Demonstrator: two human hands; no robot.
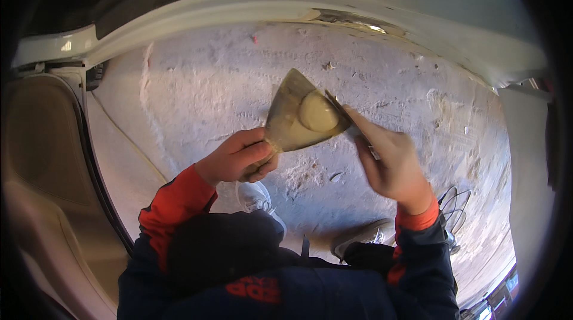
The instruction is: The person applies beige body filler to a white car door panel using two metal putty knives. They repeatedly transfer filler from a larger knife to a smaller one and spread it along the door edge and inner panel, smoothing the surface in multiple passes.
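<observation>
My left hand (242,156) is closed on the narrow end of a wide putty knife (285,118), held tilted in front of me. A round blob of pale, cream-yellow paste (317,110) sits on its smeared blade. My right hand (391,162) is closed on a thin, flat spreader (343,114), whose edge meets or nearly meets the knife's right corner beside the paste; which, I cannot tell.
A white car body edge (239,7) arches across the top, with an open, tan-lined door (42,135) at left and a pale panel (519,153) at right. Below are a rough concrete floor (197,81), a thin hose (131,141), my shoes and some cable (456,206).
</observation>
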